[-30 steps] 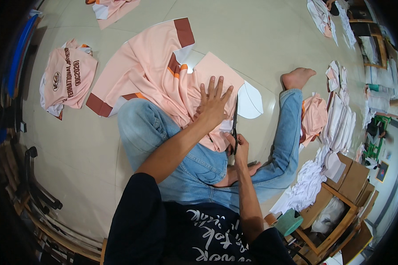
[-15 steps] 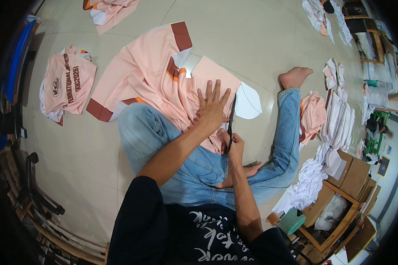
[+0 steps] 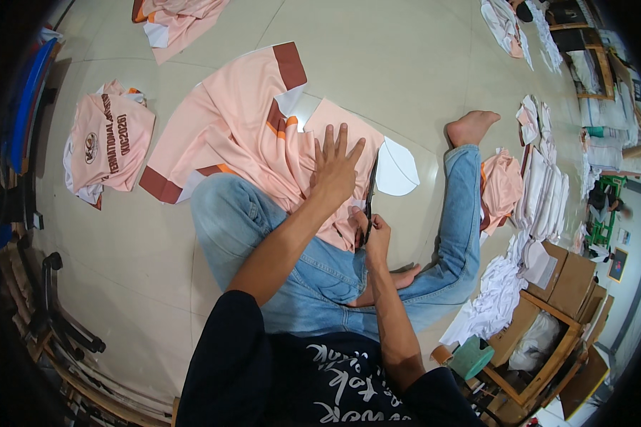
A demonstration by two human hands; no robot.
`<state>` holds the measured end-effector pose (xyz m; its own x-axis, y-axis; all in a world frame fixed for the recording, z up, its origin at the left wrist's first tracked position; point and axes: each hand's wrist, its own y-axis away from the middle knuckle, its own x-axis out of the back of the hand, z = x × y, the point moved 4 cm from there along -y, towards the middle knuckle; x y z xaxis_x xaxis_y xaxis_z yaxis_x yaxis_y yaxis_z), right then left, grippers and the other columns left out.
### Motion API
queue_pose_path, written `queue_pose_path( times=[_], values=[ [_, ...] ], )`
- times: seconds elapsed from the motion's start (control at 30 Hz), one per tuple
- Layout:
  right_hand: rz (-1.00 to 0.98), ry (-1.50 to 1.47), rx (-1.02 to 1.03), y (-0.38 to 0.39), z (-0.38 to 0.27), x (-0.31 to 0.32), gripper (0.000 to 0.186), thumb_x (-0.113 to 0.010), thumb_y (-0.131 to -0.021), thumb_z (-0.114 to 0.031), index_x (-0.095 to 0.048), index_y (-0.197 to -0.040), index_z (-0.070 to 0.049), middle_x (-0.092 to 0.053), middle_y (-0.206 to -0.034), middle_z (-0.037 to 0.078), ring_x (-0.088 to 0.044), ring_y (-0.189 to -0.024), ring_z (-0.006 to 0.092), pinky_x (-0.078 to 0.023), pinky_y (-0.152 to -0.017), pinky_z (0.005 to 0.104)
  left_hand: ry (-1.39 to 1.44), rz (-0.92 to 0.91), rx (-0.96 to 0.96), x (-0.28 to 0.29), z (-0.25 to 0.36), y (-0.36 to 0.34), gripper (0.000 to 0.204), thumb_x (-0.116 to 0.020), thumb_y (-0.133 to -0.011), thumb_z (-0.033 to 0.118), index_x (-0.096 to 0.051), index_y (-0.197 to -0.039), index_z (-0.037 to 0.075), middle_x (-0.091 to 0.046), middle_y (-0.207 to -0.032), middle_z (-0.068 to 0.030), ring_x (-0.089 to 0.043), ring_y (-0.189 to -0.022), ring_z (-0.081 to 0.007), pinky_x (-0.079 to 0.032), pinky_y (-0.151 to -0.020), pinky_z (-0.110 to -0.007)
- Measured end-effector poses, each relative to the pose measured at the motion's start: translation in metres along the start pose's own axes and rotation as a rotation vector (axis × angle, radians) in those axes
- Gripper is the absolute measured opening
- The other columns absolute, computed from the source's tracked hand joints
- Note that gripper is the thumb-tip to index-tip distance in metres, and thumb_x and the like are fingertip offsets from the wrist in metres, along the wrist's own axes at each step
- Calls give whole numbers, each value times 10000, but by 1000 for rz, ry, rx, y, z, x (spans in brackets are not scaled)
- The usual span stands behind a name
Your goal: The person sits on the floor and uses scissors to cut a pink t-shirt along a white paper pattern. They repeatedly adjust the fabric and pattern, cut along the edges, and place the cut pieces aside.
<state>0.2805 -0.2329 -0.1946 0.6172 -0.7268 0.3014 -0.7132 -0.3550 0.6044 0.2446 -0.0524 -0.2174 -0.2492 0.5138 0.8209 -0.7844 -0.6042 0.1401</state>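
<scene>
A pair of black-handled scissors (image 3: 369, 196) is in my right hand (image 3: 377, 238), its fingers wrapped round the handles. The blades point away from me along the right edge of a peach fabric garment (image 3: 228, 107), which has brown corner panels and orange trim. My left hand (image 3: 337, 171) lies flat on that fabric with its fingers spread, left of the blades. Just right of the blades a white rounded fabric piece (image 3: 397, 167) lies on the floor, and whether it is still joined to the peach cloth cannot be made out. Part of the garment bunches over my legs.
A folded peach shirt (image 3: 110, 139) lies at the left, and more peach cloth (image 3: 181, 25) at the far left. White fabric stacks (image 3: 545, 199) and scraps (image 3: 495, 292) line the right side, beside cardboard boxes (image 3: 570, 274) and a green tape roll (image 3: 471, 357). A blue-seated chair (image 3: 32, 107) stands left.
The whole view has shifted slightly. Both hands, the scissors and the cloth keep nearly the same places relative to each other.
</scene>
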Motion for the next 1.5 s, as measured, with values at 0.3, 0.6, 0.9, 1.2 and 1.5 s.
queue_pose_path(
  times=[0.3,0.6,0.9,1.2,1.5],
  values=[
    [17,-107,-98,8,-4,-11,456,-837,-865,-420,-585,-729,-65,-530,-532,15,-485,-384,106,-332,-361,263,18,2,59,0,5,6,809,-680,-936,236,-289,-1644,210,-46,-1720,-239,4,-1571,-503,-107,-1201,-733],
    [-9,-178,-49,4,6,-22,437,-825,-885,-378,-565,-700,-80,-528,-547,22,-481,-396,104,-365,-376,243,16,-31,106,5,11,7,794,-687,-941,239,-307,-1637,196,-59,-1726,-221,8,-1580,-482,-99,-1221,-689],
    [-3,-246,-66,3,1,-34,455,-815,-902,-378,-515,-747,-73,-535,-541,45,-490,-384,120,-358,-360,262,-34,-11,107,3,11,8,843,-731,-905,297,-317,-1631,186,-95,-1712,-247,-49,-1567,-505,-94,-1212,-703],
    [-24,-307,-113,2,7,-38,410,-747,-953,-381,-546,-801,-58,-546,-545,50,-510,-369,138,-315,-311,268,36,-13,93,14,13,10,800,-737,-897,253,-359,-1600,192,-186,-1668,-280,-175,-1507,-555,-243,-1126,-685],
    [8,-308,-117,4,2,-42,512,-847,-863,-439,-483,-739,-101,-529,-532,33,-503,-356,126,-312,-306,260,-18,20,89,12,11,7,768,-756,-874,237,-422,-1562,180,-285,-1603,-260,-281,-1433,-509,-308,-1070,-619]
  ],
)
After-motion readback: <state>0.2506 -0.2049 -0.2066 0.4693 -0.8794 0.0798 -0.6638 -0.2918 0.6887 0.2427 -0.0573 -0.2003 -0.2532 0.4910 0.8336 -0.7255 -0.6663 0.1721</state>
